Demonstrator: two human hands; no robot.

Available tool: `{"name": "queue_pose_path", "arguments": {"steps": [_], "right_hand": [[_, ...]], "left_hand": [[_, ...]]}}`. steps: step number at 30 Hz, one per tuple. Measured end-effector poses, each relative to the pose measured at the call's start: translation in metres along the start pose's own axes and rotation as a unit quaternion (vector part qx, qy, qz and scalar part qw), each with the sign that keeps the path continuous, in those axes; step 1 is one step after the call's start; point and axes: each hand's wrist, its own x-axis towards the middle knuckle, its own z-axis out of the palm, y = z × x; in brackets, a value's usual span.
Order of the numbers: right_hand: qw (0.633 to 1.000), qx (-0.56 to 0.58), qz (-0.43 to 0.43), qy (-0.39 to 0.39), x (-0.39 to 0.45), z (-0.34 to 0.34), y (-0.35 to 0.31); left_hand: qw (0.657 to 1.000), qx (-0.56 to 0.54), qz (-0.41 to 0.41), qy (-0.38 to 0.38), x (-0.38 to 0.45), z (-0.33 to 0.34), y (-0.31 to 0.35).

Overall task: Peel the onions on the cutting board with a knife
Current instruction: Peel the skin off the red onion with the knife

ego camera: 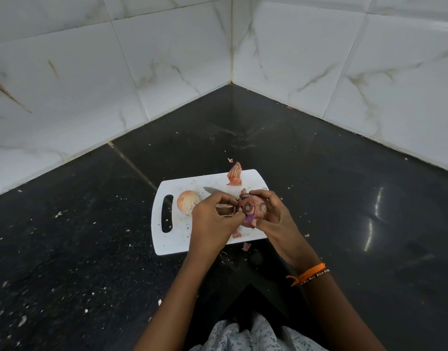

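The right hand [271,211] cups a red onion [252,210] from the right and below, fingers curled over its top and thumb under it, holding it just above the near right part of the white cutting board [177,239]. The onion's cut end faces the camera, and purple flesh shows at its lower edge where the skin is off. The left hand [215,219] is closed beside the onion on its left, touching it, fingertips pinching a strip of peel [226,211] at the onion's side. The knife [211,190] shows only as a blade tip jutting out beyond the left hand's knuckles; whether that hand grips its handle cannot be told. A second, unpeeled onion [188,201] lies on the board left of the left hand, near the handle slot. A torn peel scrap [235,174] rests at the board's far edge. The board lies on a dark stone floor [78,236].
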Motion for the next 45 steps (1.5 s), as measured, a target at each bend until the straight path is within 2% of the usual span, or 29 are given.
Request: {"name": "queue_pose_path", "arguments": {"steps": [5,13,18,24,31,35,38,45], "right_hand": [[1.000,0.004,0.004,-0.001,-0.001,0.002,-0.001],[0.995,0.096,0.010,0.017,-0.001,0.003,0.001],[0.992,0.122,0.027,0.012,-0.003,0.004,0.002],[0.990,0.135,0.038,0.027,-0.003,0.008,0.000],[0.955,0.286,0.074,0.025,-0.004,0.009,-0.007],[0.931,0.355,0.080,0.024,-0.006,0.009,-0.011],[0.919,0.386,0.076,0.028,-0.005,0.008,-0.012],[0.907,0.412,0.075,0.044,-0.005,0.008,-0.009]], "left_hand": [[1.000,0.001,0.000,0.014,0.002,0.000,-0.002],[0.989,-0.126,-0.070,0.023,0.000,0.003,-0.004],[0.990,-0.114,-0.082,0.020,0.002,0.004,-0.004],[0.984,-0.151,-0.092,0.012,0.003,0.004,-0.007],[0.980,-0.165,-0.112,0.019,0.006,0.005,-0.015],[0.986,-0.122,-0.109,0.022,0.007,0.007,-0.023],[0.992,-0.085,-0.097,0.015,0.005,0.008,-0.025],[0.993,-0.092,-0.071,0.014,0.002,0.008,-0.009]]}}
